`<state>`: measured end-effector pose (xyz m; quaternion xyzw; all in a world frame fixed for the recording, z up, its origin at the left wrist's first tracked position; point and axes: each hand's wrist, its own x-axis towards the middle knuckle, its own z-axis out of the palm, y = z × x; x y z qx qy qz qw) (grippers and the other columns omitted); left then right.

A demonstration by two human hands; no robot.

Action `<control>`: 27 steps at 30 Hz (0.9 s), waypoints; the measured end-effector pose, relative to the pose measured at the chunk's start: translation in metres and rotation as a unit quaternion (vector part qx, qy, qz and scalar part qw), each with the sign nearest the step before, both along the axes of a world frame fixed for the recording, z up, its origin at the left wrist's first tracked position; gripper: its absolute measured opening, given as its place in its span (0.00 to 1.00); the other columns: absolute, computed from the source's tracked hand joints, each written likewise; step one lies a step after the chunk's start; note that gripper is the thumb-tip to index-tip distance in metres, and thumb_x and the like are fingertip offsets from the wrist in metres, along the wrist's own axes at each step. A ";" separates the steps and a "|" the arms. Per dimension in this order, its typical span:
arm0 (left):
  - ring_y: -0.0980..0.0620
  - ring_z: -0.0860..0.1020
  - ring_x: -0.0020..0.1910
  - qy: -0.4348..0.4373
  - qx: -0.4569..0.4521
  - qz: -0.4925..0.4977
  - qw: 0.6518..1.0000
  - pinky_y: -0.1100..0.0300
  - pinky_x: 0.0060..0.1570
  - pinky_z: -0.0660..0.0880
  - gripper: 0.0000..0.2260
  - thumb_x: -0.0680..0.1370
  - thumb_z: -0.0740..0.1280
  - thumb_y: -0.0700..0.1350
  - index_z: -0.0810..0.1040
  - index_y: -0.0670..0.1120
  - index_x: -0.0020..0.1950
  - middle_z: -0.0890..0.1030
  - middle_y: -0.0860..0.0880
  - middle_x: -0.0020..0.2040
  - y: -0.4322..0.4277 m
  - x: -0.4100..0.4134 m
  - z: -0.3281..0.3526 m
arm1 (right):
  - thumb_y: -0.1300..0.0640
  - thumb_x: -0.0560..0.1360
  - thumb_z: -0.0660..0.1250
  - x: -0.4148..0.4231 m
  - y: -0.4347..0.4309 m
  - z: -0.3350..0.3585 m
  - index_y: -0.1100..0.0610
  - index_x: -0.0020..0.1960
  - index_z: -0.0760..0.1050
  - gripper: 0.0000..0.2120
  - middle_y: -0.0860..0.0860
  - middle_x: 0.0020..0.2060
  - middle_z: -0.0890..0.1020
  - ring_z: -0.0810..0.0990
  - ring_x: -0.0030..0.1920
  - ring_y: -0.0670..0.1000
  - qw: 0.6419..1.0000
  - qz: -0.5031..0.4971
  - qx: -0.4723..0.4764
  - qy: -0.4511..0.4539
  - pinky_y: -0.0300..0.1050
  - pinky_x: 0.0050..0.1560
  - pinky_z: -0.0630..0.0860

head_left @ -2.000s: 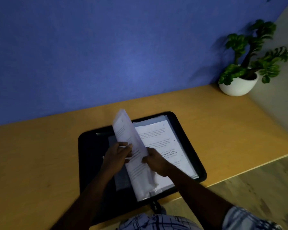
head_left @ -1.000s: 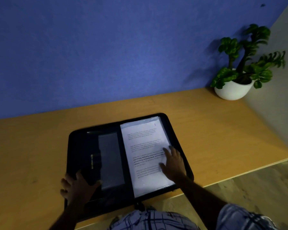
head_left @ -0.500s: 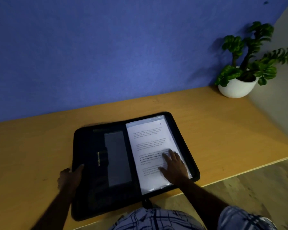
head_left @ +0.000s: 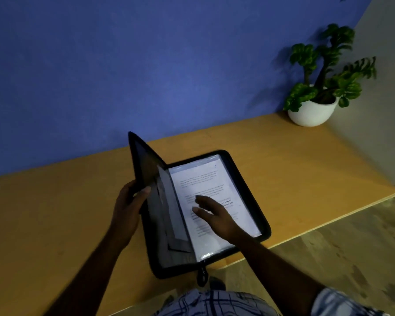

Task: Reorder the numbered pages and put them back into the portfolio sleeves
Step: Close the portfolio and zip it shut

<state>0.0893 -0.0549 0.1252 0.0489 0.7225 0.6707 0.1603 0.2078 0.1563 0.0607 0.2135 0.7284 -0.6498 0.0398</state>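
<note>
A black zip portfolio (head_left: 245, 180) lies in the lower middle of the frame, on the near edge of a wooden desk (head_left: 55, 213), its right half flat and its left cover (head_left: 144, 166) raised steeply so that the top corner stands up against the blue wall (head_left: 123, 65). The left hand (head_left: 129, 208) grips the outer edge of that raised cover about halfway down: the fingers (head_left: 126, 190) curl behind the edge and the thumb presses on the inner face. Inside the cover, grey inner flaps (head_left: 170, 215) hang down toward the spine. On the flat right half a white printed page (head_left: 201, 179) sits in a clear sleeve that catches the light along its lower edge; a small mark shows in the page's upper right corner, too small to read. The right hand (head_left: 217, 216) is over the lower middle of this page, its fingers nearly straight, loosely spread and holding nothing, pointing toward the spine; whether the fingertips touch the sleeve cannot be told. A zip pull (head_left: 202, 275) hangs off the portfolio's bottom edge, over the desk's front edge. In the upper right of the frame a green plant (head_left: 324, 71) in a white bowl-shaped pot (head_left: 310, 112) stands in the far corner of the desk, well apart from the portfolio. Grey-brown floor (head_left: 340, 247) fills the lower right, and a checked shirt (head_left: 214, 302) shows at the bottom edge.
</note>
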 end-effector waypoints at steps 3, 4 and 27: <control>0.58 0.77 0.61 0.024 0.020 -0.031 0.999 0.61 0.55 0.74 0.20 0.81 0.65 0.51 0.70 0.48 0.71 0.77 0.55 0.63 0.040 0.007 0.004 | 0.51 0.81 0.65 -0.005 -0.013 0.038 0.50 0.74 0.68 0.22 0.47 0.70 0.74 0.72 0.69 0.46 0.994 0.026 -0.100 0.027 0.46 0.70 0.70; 0.61 0.75 0.61 0.033 0.025 -0.044 0.998 0.63 0.57 0.73 0.21 0.80 0.65 0.53 0.70 0.49 0.71 0.76 0.58 0.63 0.052 0.010 0.006 | 0.49 0.81 0.64 -0.005 -0.015 0.047 0.49 0.75 0.67 0.23 0.45 0.70 0.73 0.71 0.70 0.45 0.993 0.035 -0.111 0.036 0.47 0.70 0.69; 0.41 0.47 0.79 0.225 -0.457 -0.369 0.777 0.40 0.73 0.62 0.39 0.77 0.66 0.62 0.51 0.53 0.81 0.45 0.48 0.82 0.133 0.023 -0.122 | 0.61 0.76 0.68 0.053 0.135 0.012 0.58 0.68 0.73 0.21 0.55 0.59 0.82 0.80 0.57 0.55 0.944 -0.032 0.297 -0.142 0.49 0.59 0.78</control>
